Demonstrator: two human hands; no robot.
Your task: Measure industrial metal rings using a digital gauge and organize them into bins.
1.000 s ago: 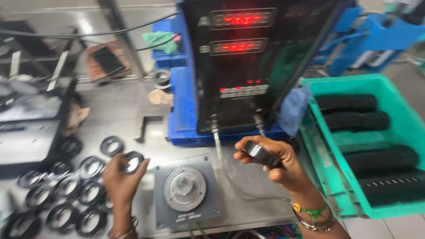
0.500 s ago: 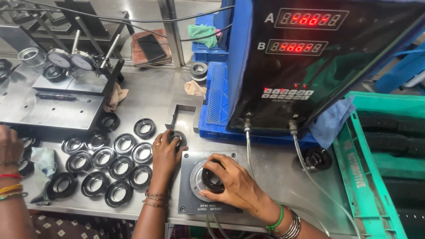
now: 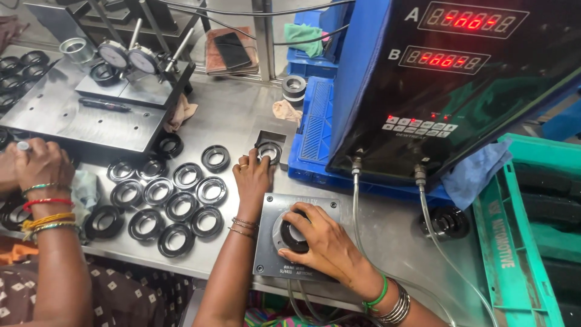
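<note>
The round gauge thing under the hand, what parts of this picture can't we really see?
Head view:
- Gauge fixture: its centre is covered by the right hand.
- Ring: partly hidden behind the left hand.
- Green crate: cut off by the right edge.
- Co-worker's hand: what it grips is hidden.

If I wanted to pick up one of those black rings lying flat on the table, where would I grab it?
Probably by the rim, from straight above. Each black ring lies flat on the steel table with its open centre facing up, so fingers could pinch across the outer edge, or one inside the hole and one outside. Neighbours crowd it; an outer ring is easiest.
</note>
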